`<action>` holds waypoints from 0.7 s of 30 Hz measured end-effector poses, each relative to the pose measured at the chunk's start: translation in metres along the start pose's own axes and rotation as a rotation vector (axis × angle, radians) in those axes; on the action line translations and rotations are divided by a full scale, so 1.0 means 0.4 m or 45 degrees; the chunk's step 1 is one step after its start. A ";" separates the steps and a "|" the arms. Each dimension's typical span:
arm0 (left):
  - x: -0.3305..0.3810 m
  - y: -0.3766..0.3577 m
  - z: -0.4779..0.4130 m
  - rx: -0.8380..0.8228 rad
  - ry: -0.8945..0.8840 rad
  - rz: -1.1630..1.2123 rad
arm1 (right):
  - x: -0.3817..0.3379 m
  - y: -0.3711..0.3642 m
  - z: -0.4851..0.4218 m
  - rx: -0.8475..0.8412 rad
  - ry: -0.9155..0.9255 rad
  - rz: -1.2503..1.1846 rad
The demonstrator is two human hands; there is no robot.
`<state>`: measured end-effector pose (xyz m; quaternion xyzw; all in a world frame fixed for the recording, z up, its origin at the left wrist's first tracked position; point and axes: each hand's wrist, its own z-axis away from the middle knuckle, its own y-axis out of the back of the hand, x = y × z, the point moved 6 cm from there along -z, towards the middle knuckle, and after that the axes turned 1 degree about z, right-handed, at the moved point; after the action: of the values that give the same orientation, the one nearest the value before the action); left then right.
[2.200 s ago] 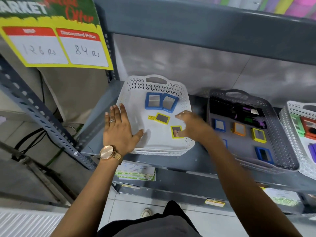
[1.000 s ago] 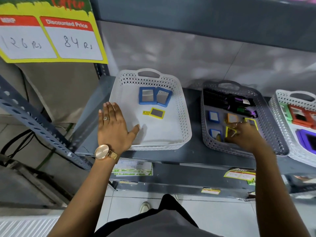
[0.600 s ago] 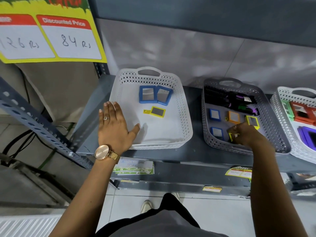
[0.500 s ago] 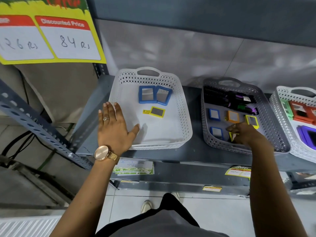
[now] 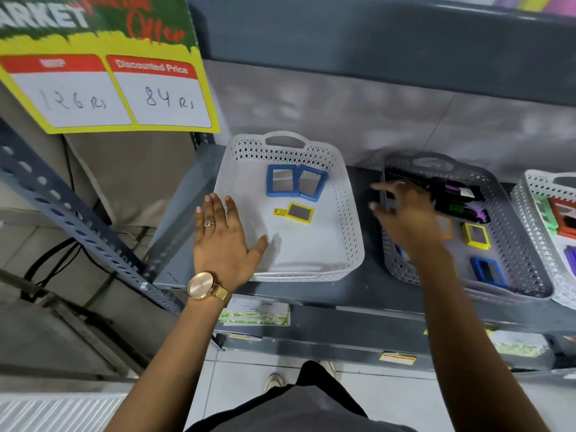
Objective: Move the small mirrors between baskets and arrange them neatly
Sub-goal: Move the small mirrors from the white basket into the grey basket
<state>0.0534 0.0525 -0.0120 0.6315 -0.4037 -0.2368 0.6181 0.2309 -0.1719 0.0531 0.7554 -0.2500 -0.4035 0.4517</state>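
A white basket [image 5: 352, 244] on the shelf holds two blue-framed mirrors [image 5: 282, 183] side by side at the back. In front of them lies a yellow-framed mirror [image 5: 300, 212] with a price tag. My left hand [image 5: 223, 241] lies flat on the basket's front left corner, holding nothing. The grey basket [image 5: 514, 275] to the right holds a yellow mirror [image 5: 476, 235], a blue mirror [image 5: 488, 272] and an orange one partly hidden by my arm. My right hand [image 5: 402, 213] is blurred above the grey basket's left rim, fingers spread, with nothing seen in it.
Dark packaged items [image 5: 455, 198] fill the back of the grey basket. A second white basket [image 5: 530, 219] at the far right holds larger green, red and purple frames. A yellow price sign [image 5: 109, 95] hangs at upper left. A slanted metal strut [image 5: 78, 219] crosses the left side.
My right hand carried a yellow mirror from the white basket to the grey one, left it there, and now swings back left over the grey rim. My left hand has stayed put.
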 end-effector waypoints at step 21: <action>0.003 -0.009 -0.013 -0.034 0.070 -0.054 | -0.207 -0.303 -0.063 -0.567 0.000 0.135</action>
<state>0.0591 0.0545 -0.0146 0.6379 -0.3698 -0.2378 0.6323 0.2078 -0.0416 -0.0155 0.6228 -0.1940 -0.4246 0.6278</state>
